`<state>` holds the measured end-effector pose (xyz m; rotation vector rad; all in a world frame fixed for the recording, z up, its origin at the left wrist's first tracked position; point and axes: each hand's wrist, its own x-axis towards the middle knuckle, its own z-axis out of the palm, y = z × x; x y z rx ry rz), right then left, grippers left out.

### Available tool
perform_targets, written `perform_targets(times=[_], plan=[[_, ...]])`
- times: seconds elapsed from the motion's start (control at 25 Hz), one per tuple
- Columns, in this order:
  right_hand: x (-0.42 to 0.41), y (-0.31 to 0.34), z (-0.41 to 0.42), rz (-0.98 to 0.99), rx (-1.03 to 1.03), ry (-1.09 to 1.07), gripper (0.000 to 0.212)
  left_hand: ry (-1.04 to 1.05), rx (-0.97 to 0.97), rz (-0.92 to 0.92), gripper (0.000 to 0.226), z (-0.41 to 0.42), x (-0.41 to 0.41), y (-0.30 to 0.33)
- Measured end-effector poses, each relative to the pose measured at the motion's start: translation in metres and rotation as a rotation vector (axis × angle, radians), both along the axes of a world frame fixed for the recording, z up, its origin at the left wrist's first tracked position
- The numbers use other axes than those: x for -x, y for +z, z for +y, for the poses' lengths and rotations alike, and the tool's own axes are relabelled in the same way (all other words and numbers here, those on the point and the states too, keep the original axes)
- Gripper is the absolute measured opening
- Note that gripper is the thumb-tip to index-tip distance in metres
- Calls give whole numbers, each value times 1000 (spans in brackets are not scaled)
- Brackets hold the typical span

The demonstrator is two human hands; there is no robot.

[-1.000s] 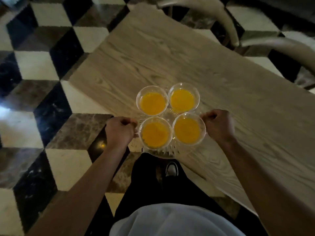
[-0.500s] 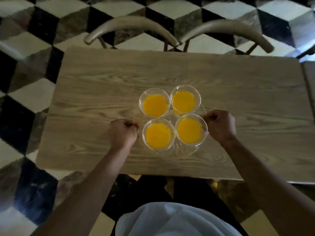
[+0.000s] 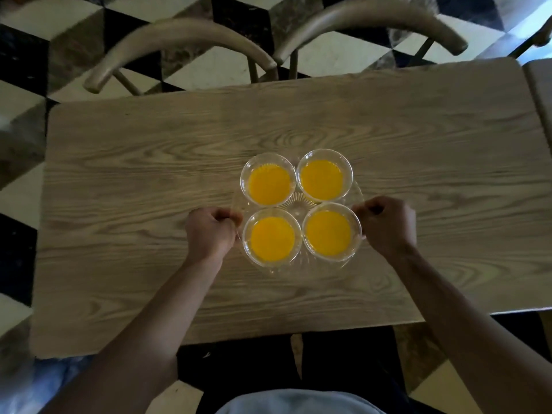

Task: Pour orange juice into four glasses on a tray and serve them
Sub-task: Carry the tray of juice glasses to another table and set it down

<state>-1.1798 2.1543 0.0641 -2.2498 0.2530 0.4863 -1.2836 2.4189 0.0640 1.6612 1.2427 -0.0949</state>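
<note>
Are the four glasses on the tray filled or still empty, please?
Filled: each of the four glasses on the tray shows orange juice inside.

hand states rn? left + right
Left hand: closed, gripping the left rim of the clear tray.
Right hand: closed, gripping the tray's right rim.

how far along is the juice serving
Done: all four glasses hold orange juice on the clear tray. In hand: left hand and right hand grip the tray's sides over the wooden table. Left: letting go, perhaps handing glasses out.
</note>
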Motion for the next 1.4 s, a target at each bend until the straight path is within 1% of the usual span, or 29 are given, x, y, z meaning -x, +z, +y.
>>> perform_targets(times=[0.32, 0.52, 0.84, 1.08, 1.4], plan=[[-7, -31, 11, -11, 83, -23, 14, -50, -30, 33, 35, 11, -17, -24], [-8, -46, 16, -38, 130, -21, 14, -72, -45, 41, 40, 20, -22, -42], [-13, -56, 23, -50, 147, -32, 14, -56, -40, 32, 29, 26, -27, -51], [-15, -58, 24, -35, 126, -62, 13, -44, -13, 28, 32, 26, -30, -51], [-15, -65, 25, -45, 184, -38, 15, -40, -10, 23, 36, 26, -28, -57]])
